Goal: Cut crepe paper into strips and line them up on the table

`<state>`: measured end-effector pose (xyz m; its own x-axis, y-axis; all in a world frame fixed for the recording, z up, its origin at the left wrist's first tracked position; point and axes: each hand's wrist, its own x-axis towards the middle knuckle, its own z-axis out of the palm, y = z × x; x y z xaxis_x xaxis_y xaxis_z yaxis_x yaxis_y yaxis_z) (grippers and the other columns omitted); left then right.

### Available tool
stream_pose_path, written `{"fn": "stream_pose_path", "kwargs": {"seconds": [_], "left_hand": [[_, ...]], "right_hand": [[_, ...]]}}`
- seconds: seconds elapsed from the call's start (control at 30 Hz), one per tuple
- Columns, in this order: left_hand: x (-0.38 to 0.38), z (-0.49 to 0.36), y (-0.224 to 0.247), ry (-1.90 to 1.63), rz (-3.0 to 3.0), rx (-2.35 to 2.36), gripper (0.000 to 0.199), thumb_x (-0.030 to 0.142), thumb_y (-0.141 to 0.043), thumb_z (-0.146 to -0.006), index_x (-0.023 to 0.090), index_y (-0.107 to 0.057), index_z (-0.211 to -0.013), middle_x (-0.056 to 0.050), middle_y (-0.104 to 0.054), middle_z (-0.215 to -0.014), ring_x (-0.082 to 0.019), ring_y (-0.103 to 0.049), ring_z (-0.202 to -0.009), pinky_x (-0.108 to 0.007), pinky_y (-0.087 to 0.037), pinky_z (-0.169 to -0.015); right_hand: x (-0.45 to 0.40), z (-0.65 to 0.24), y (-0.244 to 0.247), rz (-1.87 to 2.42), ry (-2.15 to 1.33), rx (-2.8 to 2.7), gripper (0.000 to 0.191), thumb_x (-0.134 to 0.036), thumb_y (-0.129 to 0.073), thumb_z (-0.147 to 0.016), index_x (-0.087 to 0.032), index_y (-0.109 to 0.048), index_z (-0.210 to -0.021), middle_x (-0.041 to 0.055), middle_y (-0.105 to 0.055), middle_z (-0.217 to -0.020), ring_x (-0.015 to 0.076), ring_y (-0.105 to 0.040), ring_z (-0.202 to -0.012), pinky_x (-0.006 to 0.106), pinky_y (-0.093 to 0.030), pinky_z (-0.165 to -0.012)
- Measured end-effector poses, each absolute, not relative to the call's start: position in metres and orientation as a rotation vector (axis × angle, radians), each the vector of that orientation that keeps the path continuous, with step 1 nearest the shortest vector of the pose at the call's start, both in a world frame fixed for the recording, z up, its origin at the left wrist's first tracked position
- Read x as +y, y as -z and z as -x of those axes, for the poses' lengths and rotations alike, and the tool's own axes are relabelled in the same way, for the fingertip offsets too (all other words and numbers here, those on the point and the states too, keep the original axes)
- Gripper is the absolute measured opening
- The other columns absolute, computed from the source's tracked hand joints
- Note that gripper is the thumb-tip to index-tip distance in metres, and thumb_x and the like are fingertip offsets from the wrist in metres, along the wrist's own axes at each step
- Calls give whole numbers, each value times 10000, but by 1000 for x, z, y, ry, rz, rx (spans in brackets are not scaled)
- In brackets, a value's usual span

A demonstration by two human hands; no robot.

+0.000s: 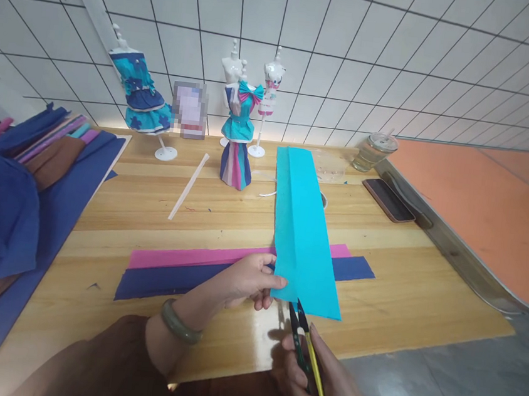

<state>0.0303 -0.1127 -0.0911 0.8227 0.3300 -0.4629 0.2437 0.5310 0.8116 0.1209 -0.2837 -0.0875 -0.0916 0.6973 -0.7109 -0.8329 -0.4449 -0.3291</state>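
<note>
My left hand (256, 280) pinches the near left corner of a turquoise fabric strip (311, 228) between thumb and fingers. The strip runs away from me across the table, with a lengthwise fold line showing. Thread snips (303, 331) with black blades and a yellow and dark green handle are in my right hand (305, 378). Their blades are apart, with the tips at the near edge of the turquoise strip. Beneath it, crosswise, lie a pink strip (202, 254) and a dark blue strip (161, 283), partly hidden by my left hand and the turquoise piece.
Folded blue fabric (2, 214) and other colours are piled at the left. Along the tiled wall stand several small dress forms, one in a bow-trimmed dress (238, 129). A pale narrow strip (189, 187), a phone (388, 200) and a lidded glass (373, 151) rest on the wooden table.
</note>
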Motion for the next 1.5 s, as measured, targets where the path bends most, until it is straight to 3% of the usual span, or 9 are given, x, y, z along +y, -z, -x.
{"fn": "stream_pose_path", "kwargs": {"seconds": [0.17, 0.37, 0.6, 0.9, 1.03, 1.2, 1.37, 1.5], "left_hand": [[-114, -33, 90, -48, -1002, 656, 339, 327, -654, -681, 148, -465, -897, 46, -517, -547, -75, -504, -372, -152, -329, -308], [-116, -34, 92, -16, -1005, 687, 302, 389, -613, -713, 163, -432, -802, -34, -620, -596, -86, -533, -376, -155, -347, -324], [-114, -32, 93, 32, -1023, 622, 279, 405, -578, -734, 146, -491, -791, -8, -598, -528, -71, -490, -328, -157, -312, -303], [-116, -31, 91, 31, -1017, 639, 262, 404, -542, -759, 144, -507, -755, 6, -577, -487, -65, -452, -297, -169, -303, -303], [-117, -32, 90, 39, -1015, 660, 223, 361, -505, -788, 146, -507, -729, 1, -580, -480, -62, -442, -290, -168, -313, -306], [-117, -33, 92, 41, -997, 670, 229, 378, -523, -769, 157, -484, -725, 6, -571, -471, -63, -430, -288, -163, -301, -294], [-117, -33, 93, 42, -994, 647, 227, 377, -525, -756, 154, -490, -783, 3, -574, -480, -68, -428, -288, -161, -292, -281], [-117, -33, 91, 42, -985, 641, 238, 375, -529, -746, 146, -503, -802, 3, -566, -472, -70, -422, -278, -164, -287, -277]], "right_hand": [[-306, -138, 73, 1161, -1731, 75, 486, -616, -625, -655, -155, -622, -811, -62, -408, -473, -6, -248, -287, 163, -122, -312], [-280, -153, 50, 1229, -1498, -10, 357, -521, -560, -771, -186, -602, -886, -41, -472, -517, 41, -355, -330, 183, -279, -338], [-260, -153, 64, 1384, -1570, -128, 372, -480, -438, -857, -134, -568, -905, 17, -580, -550, 73, -450, -340, 181, -352, -339], [-253, -151, 65, 1427, -1657, -195, 432, -513, -385, -866, -133, -590, -831, 32, -615, -536, 71, -445, -310, 175, -314, -335], [-247, -151, 67, 1468, -1656, -266, 580, -576, -386, -836, -105, -594, -570, 8, -501, -390, 50, -374, -285, 184, -281, -365], [-240, -151, 74, 1502, -1614, -361, 682, -634, -358, -812, -95, -575, -455, -9, -368, -292, 46, -330, -291, 185, -189, -379], [-232, -147, 74, 1486, -1546, -342, 643, -604, -370, -819, -111, -552, -448, 24, -483, -375, 40, -318, -277, 197, -186, -366], [-227, -142, 69, 1539, -1511, -400, 657, -606, -357, -815, -115, -550, -424, 25, -471, -356, 45, -331, -268, 199, -218, -365]]}}
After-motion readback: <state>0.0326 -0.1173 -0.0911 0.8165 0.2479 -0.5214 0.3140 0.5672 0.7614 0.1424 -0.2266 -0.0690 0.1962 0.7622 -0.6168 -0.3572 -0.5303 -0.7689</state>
